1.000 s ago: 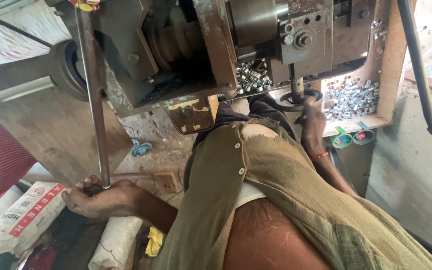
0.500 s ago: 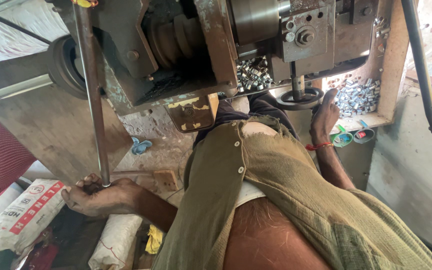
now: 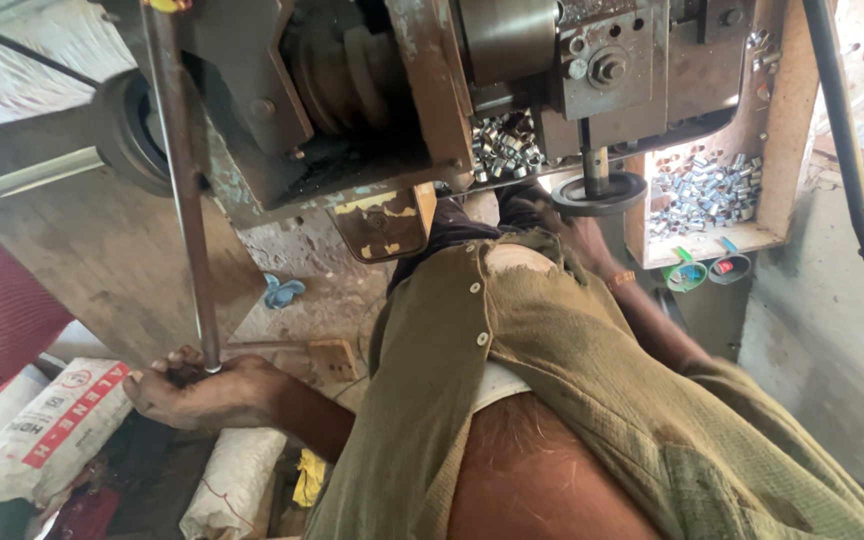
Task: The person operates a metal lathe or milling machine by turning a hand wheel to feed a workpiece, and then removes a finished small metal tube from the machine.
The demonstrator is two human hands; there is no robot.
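While our left hand (image 3: 207, 392) keeps its fingers (image 3: 174, 365) curled round the long grey steel lever rod (image 3: 184, 190), our right hand (image 3: 584, 243) has dropped beneath the round black handwheel (image 3: 599, 193); its fingers are hidden.

We are working at a worn metal press machine (image 3: 372, 110), viewed from above.

Our left hand (image 3: 207, 392) is gripping the lower end of a long steel lever rod (image 3: 184, 190), fingers closing around it. Our right hand (image 3: 584, 238) is reaching up beside the round black disc (image 3: 599, 192) on the machine's vertical spindle; whether it is touching cannot be confirmed. A wooden tray (image 3: 780, 150) is holding small shiny metal pieces (image 3: 702, 190) just right of the disc. White printed sacks (image 3: 47, 430) are lying below the left hand. An olive shirt (image 3: 552, 380) is filling the foreground.
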